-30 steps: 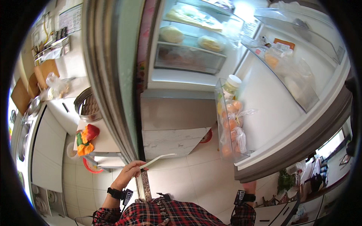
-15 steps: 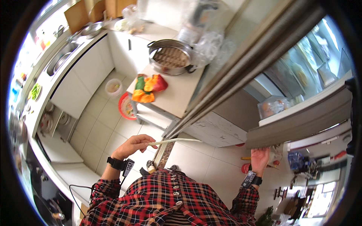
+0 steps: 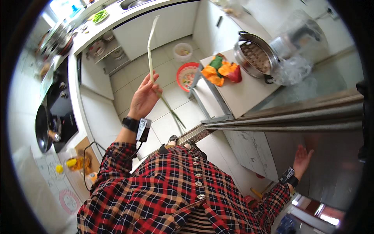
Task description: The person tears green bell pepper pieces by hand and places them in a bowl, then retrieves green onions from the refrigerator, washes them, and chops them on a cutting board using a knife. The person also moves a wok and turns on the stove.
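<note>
Holding the scallion point(image 3: 150, 54) in the left grip point(image 3: 143, 97), with thumb and fingers closed around it. Pointing its pale stem upward, slightly bent near the top, and letting its green leaves hang down below the same grip, above the tiled floor point(image 3: 126, 91). Wearing on the left wrist a black band point(image 3: 130, 124) and, attached to it, a small device point(image 3: 143, 130). Stretching the right grip point(image 3: 300, 160) out to the other side, well apart from the left one, with the fingers straight and spread, the palm facing up and empty. Reaching with it in front of a grey panel point(image 3: 331, 167); not being able to tell whether touching it. Wearing also a checked shirt point(image 3: 156, 187).

Going farther, seeing on the floor a red basin point(image 3: 179, 76) and, just beyond it, a white tub point(image 3: 176, 55). Noticing to the right of the basin a small surface point(image 3: 249, 95), carrying a colourful bundle point(image 3: 223, 72) and, just beside it, a round steel pot point(image 3: 249, 67). Finding next to the pot a clear bag point(image 3: 292, 72). Looking to the far left, seeing a dark pan point(image 3: 41, 128) at the edge of the black hob point(image 3: 67, 115), a yellow bottle point(image 3: 78, 163) near it, and some greens point(image 3: 100, 16) on the long surface point(image 3: 83, 41).
</note>
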The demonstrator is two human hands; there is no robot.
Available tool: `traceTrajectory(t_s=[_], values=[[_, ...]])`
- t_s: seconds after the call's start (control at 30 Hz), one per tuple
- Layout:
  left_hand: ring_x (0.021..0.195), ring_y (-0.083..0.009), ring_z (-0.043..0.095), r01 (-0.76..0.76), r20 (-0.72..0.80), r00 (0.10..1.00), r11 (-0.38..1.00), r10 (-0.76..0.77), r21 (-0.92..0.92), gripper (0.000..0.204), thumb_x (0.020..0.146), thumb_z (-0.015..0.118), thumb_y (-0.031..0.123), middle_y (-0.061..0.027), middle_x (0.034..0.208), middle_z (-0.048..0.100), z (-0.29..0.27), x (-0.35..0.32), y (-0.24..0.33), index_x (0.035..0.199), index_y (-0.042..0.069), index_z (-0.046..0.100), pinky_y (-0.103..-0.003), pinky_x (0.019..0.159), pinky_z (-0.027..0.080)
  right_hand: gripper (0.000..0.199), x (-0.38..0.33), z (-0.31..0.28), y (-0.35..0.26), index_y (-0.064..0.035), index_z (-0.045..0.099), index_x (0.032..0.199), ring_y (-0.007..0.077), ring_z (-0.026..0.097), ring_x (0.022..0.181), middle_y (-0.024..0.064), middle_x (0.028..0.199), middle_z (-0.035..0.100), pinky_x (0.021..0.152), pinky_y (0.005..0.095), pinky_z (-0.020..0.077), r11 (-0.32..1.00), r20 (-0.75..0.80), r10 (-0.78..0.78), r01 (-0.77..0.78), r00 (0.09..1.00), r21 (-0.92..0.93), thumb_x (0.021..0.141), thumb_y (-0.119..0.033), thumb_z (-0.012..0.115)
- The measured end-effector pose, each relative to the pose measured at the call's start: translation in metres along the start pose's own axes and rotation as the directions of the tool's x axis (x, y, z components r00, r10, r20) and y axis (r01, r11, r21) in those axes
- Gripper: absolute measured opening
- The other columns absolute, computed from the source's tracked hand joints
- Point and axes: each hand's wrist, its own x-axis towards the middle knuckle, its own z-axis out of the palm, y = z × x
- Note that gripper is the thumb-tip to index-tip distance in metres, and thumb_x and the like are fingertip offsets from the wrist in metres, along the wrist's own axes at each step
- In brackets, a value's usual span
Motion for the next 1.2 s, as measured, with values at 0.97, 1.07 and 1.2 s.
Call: traceTrajectory(t_s=[0.97, 1.07, 1.2], values=[[0.128, -0.0298, 0.051, 0.18, 0.034, 0.981, 0.963, -0.191, 0.2, 0.019, 0.094, 0.05, -0.003, -0.0133, 0.119, 0.06, 0.069, -0.018, -0.076, 0.112, 0.005, 0.053, -0.041, 0.107, 0.044, 0.035, -0.234, 0.293, 0.229, 0.0012, 0.05, 0.124, 0.018, 0.068, 0.089, 0.0105, 0.099, 0.068, 0.079, 0.0288, 0.0524, 0.825, 0.938, 0.127, 0.492, 0.322, -0.28, 0.092, -0.009, 0.062], [0.124, -0.026, 0.054, 0.096, 0.02, 0.993, 0.873, -0.12, 0.478, 0.023, 0.097, 0.053, 0.007, -0.0127, 0.125, 0.058, 0.062, -0.011, -0.066, 0.119, 0.004, 0.053, -0.038, 0.103, 0.046, 0.02, -0.237, 0.309, 0.236, -0.0004, 0.057, 0.11, 0.0172, 0.064, 0.065, 0.0094, 0.074, 0.065, 0.061, 0.0302, 0.0496, 0.765, 0.919, 0.117, 0.556, 0.378, -0.326, 0.094, -0.011, 0.059], [0.118, -0.0224, 0.057, 0.207, -0.063, 0.972, 0.702, -0.226, 0.681, 0.035, 0.099, 0.055, 0.02, -0.0121, 0.127, 0.058, 0.039, 0.003, -0.029, 0.13, 0.002, 0.05, -0.037, 0.101, 0.046, 0.015, -0.242, 0.334, 0.254, -0.002, 0.06, 0.106, 0.02, 0.063, 0.065, 0.0123, 0.074, 0.063, 0.061, 0.032, 0.0489, 0.728, 0.907, 0.123, 0.584, 0.403, -0.358, 0.093, -0.008, 0.055]])
